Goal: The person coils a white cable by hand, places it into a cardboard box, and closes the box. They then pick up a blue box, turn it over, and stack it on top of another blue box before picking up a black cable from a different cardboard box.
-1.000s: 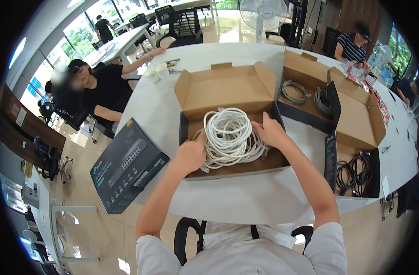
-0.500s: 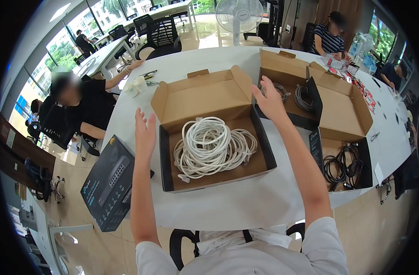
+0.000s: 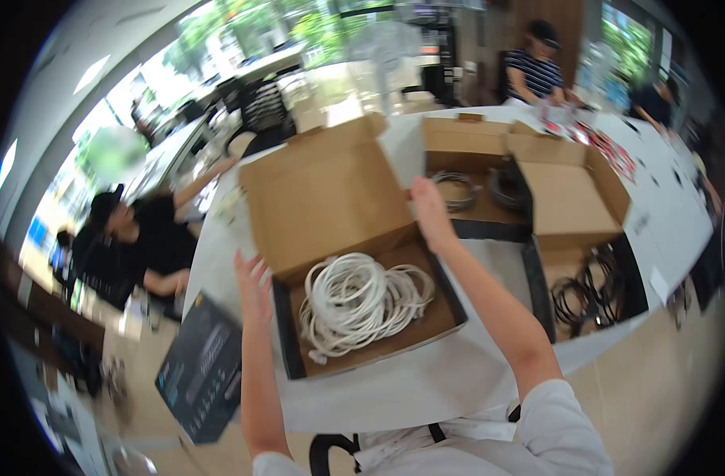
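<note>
A cardboard box [image 3: 370,361] with dark outer walls stands open in front of me, holding a coiled bundle of white network cable [image 3: 350,301]. Its brown lid [image 3: 326,198] is raised at the far side. My left hand [image 3: 255,287] is beside the lid's lower left corner, fingers spread. At the lid's right edge is my right hand [image 3: 432,214], its fingers stretched upward and close together. Blur hides whether either hand touches the cardboard. Neither hand grips anything that I can see.
On the right stand two more open boxes, one with grey cable coils [image 3: 455,190], the other with black cables [image 3: 588,293]. A dark product box [image 3: 203,369] is at the table's left edge. A seated person in black [image 3: 160,230] reaches onto the table.
The box lid has swung more upright, and both hands are now closer to its sides. My view has shifted and blurred. The white cable stays in the box.
</note>
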